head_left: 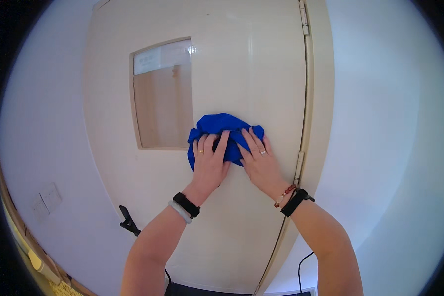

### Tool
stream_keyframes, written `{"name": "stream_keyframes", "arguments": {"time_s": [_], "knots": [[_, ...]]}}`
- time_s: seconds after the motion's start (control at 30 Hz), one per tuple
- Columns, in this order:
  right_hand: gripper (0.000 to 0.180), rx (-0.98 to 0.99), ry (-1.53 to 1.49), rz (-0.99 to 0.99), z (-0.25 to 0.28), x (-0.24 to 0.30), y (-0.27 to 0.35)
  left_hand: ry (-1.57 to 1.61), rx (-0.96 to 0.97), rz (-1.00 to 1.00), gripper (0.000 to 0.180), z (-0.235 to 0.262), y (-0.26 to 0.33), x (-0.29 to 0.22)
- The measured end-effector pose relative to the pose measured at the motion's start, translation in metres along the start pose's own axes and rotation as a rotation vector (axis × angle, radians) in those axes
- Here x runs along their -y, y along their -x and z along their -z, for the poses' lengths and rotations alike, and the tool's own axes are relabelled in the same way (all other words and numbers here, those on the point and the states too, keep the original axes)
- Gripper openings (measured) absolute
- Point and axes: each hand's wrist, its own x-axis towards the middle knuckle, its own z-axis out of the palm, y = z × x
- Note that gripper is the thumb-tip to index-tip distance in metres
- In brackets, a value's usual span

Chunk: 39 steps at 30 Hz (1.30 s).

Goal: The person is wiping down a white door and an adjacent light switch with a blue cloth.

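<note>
A crumpled blue cloth [221,126] is pressed flat against a cream door [241,69], just right of the door's small window [163,96]. My left hand [209,163] lies on the cloth's lower left part with fingers spread. My right hand [259,160] lies on its lower right part, fingers spread too. Both hands push the cloth against the door surface. Each wrist wears a black band and a bracelet.
A black door handle [129,222] sticks out at the door's lower left. Hinges [299,167] run along the door's right edge. White wall surrounds the door, with a light switch plate [47,201] at the left. A black cable [303,269] hangs at the lower right.
</note>
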Motion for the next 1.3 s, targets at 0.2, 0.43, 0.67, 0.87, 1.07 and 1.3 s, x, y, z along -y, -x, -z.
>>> {"name": "stream_keyframes", "arguments": {"time_s": [0.2,0.43,0.67,0.87,1.07,1.3], "knots": [[0.037,-0.186,0.037,-0.119,0.028,0.0,-0.026,-0.01,-0.035,-0.135,0.07,0.032,-0.049,-0.01],[0.046,-0.28,0.224,-0.163,0.056,0.01,-0.06,-0.088,-0.164,-0.191,0.07,0.05,-0.085,-0.013],[0.051,-0.383,0.372,-0.062,0.056,0.0,-0.062,-0.164,-0.329,-0.149,0.068,0.034,-0.078,-0.019],[0.051,-0.41,0.322,-0.023,0.044,-0.011,-0.062,-0.163,-0.487,-0.142,0.066,0.027,-0.074,-0.021],[0.051,-0.4,0.326,-0.064,0.028,-0.021,-0.057,-0.158,-0.375,-0.143,0.059,0.009,-0.076,-0.017],[0.053,-0.273,0.252,-0.2,0.007,-0.025,-0.034,-0.148,-0.251,-0.173,0.071,-0.022,-0.073,-0.015]]}}
